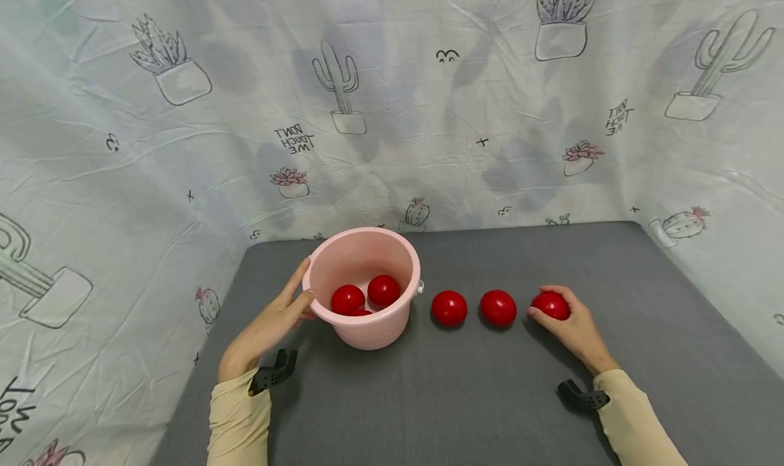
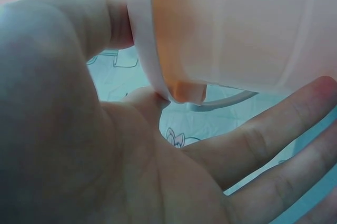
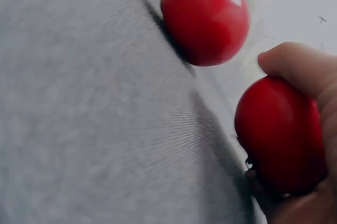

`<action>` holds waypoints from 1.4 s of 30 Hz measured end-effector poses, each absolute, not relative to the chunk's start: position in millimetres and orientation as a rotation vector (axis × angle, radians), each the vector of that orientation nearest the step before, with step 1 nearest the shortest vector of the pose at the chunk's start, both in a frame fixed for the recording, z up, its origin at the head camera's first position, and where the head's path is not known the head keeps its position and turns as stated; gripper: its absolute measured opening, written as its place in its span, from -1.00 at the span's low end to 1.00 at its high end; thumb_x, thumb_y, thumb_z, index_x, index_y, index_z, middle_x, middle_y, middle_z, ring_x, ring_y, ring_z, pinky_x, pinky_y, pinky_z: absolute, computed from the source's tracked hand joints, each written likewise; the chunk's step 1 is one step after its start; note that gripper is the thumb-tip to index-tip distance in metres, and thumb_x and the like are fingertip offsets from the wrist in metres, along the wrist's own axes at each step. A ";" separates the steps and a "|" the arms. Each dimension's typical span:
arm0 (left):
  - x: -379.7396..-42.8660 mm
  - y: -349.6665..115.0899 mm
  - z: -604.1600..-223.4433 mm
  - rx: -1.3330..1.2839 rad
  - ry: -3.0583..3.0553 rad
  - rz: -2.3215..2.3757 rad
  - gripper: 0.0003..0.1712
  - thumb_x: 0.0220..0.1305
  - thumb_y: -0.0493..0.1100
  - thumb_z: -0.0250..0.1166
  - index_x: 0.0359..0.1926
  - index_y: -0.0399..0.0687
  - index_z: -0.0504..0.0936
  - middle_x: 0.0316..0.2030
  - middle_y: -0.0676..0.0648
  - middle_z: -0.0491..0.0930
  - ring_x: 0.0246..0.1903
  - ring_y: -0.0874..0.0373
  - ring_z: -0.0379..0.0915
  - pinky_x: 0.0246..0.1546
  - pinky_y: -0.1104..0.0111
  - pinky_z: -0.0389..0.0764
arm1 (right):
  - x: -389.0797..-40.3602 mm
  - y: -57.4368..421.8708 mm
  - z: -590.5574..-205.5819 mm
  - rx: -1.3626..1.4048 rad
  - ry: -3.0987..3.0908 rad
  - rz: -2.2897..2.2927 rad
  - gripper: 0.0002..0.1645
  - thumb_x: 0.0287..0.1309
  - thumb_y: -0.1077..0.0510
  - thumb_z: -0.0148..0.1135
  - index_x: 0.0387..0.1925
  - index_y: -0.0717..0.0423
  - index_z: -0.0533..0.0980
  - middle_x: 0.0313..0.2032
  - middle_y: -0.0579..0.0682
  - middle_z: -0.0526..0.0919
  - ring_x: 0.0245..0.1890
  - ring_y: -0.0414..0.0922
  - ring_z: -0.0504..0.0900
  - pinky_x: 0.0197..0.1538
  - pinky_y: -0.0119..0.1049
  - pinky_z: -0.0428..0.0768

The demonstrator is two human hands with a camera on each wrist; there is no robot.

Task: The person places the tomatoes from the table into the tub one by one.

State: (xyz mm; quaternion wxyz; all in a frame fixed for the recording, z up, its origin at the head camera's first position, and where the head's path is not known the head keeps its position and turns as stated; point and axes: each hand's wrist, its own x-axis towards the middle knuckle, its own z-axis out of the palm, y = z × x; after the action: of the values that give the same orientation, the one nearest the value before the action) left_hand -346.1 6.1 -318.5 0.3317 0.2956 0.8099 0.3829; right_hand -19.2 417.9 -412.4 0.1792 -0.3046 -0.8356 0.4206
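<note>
The right hand (image 1: 578, 331) curls round a red ball (image 1: 553, 305) toward the table's (image 1: 465, 398) right edge, while the left hand (image 1: 273, 320), fingers spread, touches a pink bucket (image 1: 372, 333) toward the far left corner.

Two round red objects (image 1: 450, 309) stood on the low path between the right hand (image 1: 572, 331) and the pink bucket (image 1: 370, 333). The grey tabletop (image 1: 429, 405) gave room along their near side; the bucket's top was open, though the left hand (image 1: 275, 323) blocked its left rim.
</note>
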 end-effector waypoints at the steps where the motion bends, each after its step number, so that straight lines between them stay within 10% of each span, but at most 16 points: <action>1: -345.9 5.2 -318.5 0.767 2.114 1.007 -0.28 0.34 0.42 -0.12 0.37 0.83 -0.32 0.31 -0.13 0.33 0.10 -0.03 0.50 0.14 -0.10 0.40 | -20.1 416.9 -409.1 -0.857 -2.360 1.198 -0.28 0.17 -0.11 0.28 0.29 0.00 0.28 0.17 0.20 0.38 0.08 0.16 0.38 -0.15 -0.06 0.57; 17: -346.9 3.8 -319.6 0.789 2.093 1.026 -0.25 0.35 0.40 -0.12 0.39 0.79 -0.34 0.30 -0.15 0.36 0.09 -0.02 0.49 0.09 -0.05 0.43 | -77.1 385.7 -291.0 -0.616 -2.067 1.034 -0.34 0.10 0.07 0.36 0.25 -0.15 0.37 0.18 -0.07 0.43 0.08 -0.16 0.38 -0.16 -0.56 0.53; 31: -345.5 0.1 -320.9 0.830 2.066 1.061 -0.28 0.43 0.28 -0.12 0.44 0.67 -0.31 0.14 -0.19 0.53 0.08 -0.06 0.52 0.05 -0.01 0.45 | -124.6 327.2 -189.5 -0.287 -1.889 1.111 -0.43 0.07 0.23 0.31 0.16 0.16 0.42 0.14 0.09 0.47 0.15 -0.10 0.41 -0.03 -0.45 0.56; 42: -346.0 -0.2 -319.2 0.840 2.088 1.055 -0.30 0.43 0.29 -0.12 0.42 0.73 -0.29 0.03 -0.11 0.61 0.07 -0.03 0.53 0.01 0.11 0.47 | -171.8 318.8 -155.4 -0.184 -1.919 1.225 -0.49 0.06 0.18 0.32 0.10 0.05 0.47 0.13 0.02 0.50 0.15 -0.08 0.42 0.02 -0.22 0.58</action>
State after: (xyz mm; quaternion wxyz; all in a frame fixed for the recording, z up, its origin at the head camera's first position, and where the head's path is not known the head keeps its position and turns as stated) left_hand -346.0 -0.2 -319.2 0.3220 0.3200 0.7953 0.4018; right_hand -171.8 318.8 -155.4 0.4157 -0.0733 -0.7640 0.4880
